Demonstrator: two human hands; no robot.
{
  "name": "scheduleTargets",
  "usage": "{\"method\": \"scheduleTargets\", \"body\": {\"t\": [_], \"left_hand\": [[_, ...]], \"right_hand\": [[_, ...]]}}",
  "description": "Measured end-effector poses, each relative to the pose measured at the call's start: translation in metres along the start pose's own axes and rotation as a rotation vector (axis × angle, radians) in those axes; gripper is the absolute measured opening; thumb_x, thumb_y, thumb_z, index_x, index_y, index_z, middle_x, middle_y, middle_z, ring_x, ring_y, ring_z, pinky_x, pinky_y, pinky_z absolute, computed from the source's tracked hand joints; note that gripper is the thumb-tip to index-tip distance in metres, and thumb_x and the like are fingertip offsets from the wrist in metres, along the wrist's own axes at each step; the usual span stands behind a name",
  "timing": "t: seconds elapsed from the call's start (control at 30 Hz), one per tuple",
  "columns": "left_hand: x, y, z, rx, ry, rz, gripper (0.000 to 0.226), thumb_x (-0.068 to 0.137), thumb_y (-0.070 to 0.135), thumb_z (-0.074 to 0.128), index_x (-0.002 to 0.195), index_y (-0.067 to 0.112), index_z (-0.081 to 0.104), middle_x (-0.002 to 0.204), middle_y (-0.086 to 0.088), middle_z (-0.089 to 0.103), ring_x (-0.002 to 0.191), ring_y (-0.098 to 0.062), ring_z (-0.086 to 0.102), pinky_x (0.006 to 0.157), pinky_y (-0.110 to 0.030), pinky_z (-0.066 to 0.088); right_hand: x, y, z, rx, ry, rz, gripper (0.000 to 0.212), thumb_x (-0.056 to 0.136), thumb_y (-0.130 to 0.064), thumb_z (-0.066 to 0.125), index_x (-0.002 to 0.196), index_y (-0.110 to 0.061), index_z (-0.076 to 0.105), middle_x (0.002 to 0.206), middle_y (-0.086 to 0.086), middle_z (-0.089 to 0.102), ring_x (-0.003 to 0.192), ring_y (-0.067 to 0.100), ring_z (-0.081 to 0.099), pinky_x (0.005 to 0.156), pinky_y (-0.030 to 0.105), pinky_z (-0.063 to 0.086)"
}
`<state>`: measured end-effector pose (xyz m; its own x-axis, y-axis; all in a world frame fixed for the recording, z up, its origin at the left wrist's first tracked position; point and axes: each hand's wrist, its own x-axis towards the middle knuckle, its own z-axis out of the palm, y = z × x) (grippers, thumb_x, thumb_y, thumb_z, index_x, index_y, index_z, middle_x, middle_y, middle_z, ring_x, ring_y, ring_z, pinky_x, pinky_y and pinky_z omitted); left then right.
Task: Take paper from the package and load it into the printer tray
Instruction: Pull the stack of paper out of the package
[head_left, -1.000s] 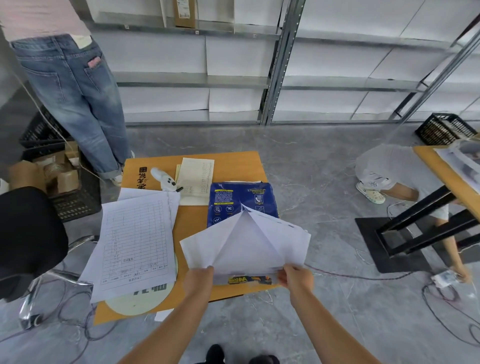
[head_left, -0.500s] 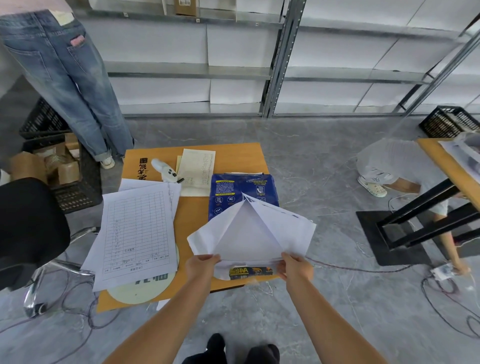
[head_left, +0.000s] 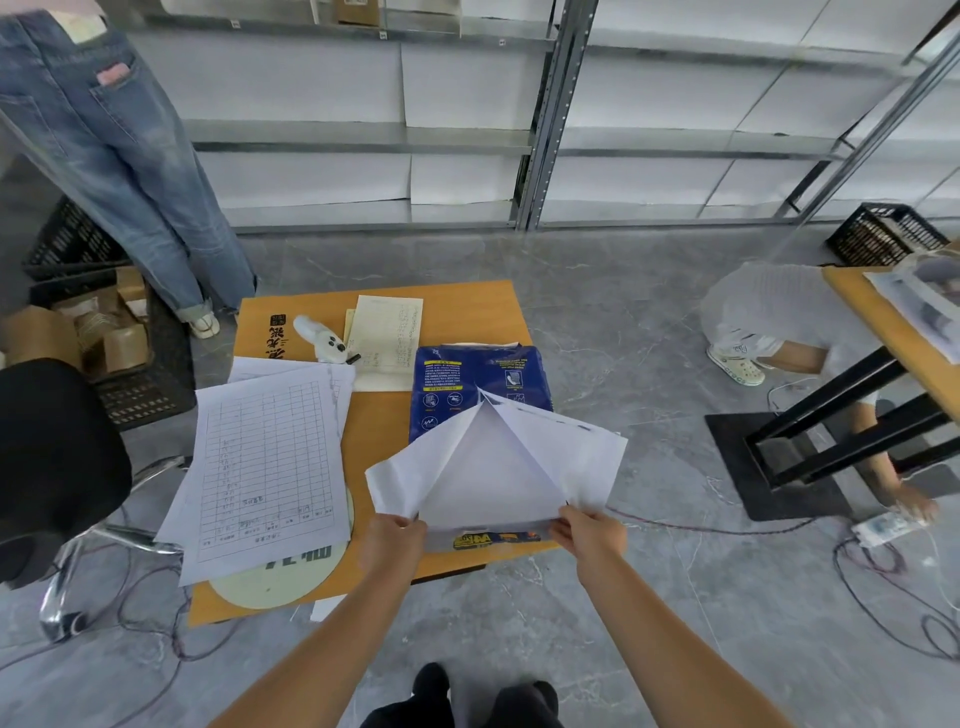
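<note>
A blue paper package (head_left: 457, 384) lies on the right part of a small orange table (head_left: 384, 431). Its white wrapper flaps (head_left: 566, 457) are spread apart at the near end, and plain white paper (head_left: 483, 478) shows between them. My left hand (head_left: 392, 535) pinches the left flap at the package's near edge. My right hand (head_left: 587, 532) pinches the right flap. No printer tray is clearly visible.
Printed forms (head_left: 265, 462) cover the table's left side, over a pale round disc (head_left: 280, 577). A white device (head_left: 319, 338) and a note sheet (head_left: 387, 340) lie at the back. One person stands at far left (head_left: 119, 156), another crouches right (head_left: 769, 322) beside a second table (head_left: 883, 322). Cables cross the floor.
The view has shifted slightly downward and closer. Both hands keep their hold on the wrapper flaps, which stay spread about the same.
</note>
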<state>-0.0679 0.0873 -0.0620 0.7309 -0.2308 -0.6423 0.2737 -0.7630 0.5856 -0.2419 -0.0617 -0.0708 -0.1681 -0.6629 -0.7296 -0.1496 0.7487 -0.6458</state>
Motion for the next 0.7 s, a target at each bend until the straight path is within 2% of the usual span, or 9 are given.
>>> {"method": "scheduleTargets", "body": {"t": [0.17,0.27,0.4,0.57,0.63,0.7], "left_hand": [[-0.005,0.005,0.007,-0.176,0.064,-0.018,0.019,0.085,0.015,0.065,0.101,0.006,0.069,0.101,-0.012,0.069,0.088,-0.027,0.061,0.077,-0.036,0.053],[-0.002,0.007,0.004,-0.260,0.060,-0.095,0.024,0.083,0.018,0.072,0.103,0.006,0.068,0.102,-0.012,0.066,0.087,-0.025,0.056,0.082,-0.037,0.051],[0.005,0.011,-0.002,-0.232,0.028,-0.136,0.031,0.077,0.020,0.080,0.101,0.006,0.069,0.109,-0.015,0.069,0.088,-0.027,0.058,0.087,-0.041,0.053],[0.004,0.005,-0.010,-0.167,-0.020,-0.066,0.028,0.075,0.021,0.081,0.094,0.008,0.064,0.101,-0.010,0.065,0.088,-0.025,0.057,0.075,-0.034,0.047],[-0.004,0.001,-0.014,-0.181,-0.041,-0.070,0.029,0.075,0.019,0.081,0.096,0.006,0.066,0.099,-0.008,0.063,0.090,-0.024,0.055,0.077,-0.034,0.044],[-0.012,-0.009,-0.017,-0.207,-0.089,-0.080,0.023,0.075,0.017,0.081,0.090,0.008,0.065,0.092,-0.005,0.061,0.092,-0.024,0.054,0.081,-0.035,0.043]], "right_hand": [[0.001,0.003,0.001,0.000,0.023,-0.043,0.010,0.081,-0.004,0.072,0.073,0.000,0.067,0.069,0.011,0.068,0.067,0.027,0.068,0.081,0.041,0.060],[-0.001,0.002,0.004,-0.013,-0.003,-0.057,0.019,0.082,-0.010,0.075,0.066,-0.005,0.065,0.069,0.010,0.069,0.074,0.029,0.071,0.083,0.040,0.059],[0.002,0.000,0.005,0.004,-0.016,-0.055,0.017,0.082,-0.004,0.073,0.068,-0.005,0.065,0.071,0.009,0.068,0.063,0.024,0.068,0.083,0.037,0.058],[0.008,0.007,-0.004,-0.040,-0.065,-0.062,0.007,0.081,-0.001,0.074,0.076,-0.001,0.068,0.080,0.012,0.072,0.063,0.024,0.072,0.082,0.036,0.059],[0.006,0.012,-0.014,-0.067,-0.093,-0.069,0.006,0.082,0.000,0.072,0.078,0.002,0.068,0.077,0.012,0.072,0.062,0.023,0.072,0.080,0.033,0.060],[0.005,0.019,-0.026,-0.139,-0.121,-0.055,0.007,0.083,0.004,0.069,0.077,0.004,0.065,0.077,0.013,0.071,0.061,0.023,0.071,0.077,0.033,0.061]]}}
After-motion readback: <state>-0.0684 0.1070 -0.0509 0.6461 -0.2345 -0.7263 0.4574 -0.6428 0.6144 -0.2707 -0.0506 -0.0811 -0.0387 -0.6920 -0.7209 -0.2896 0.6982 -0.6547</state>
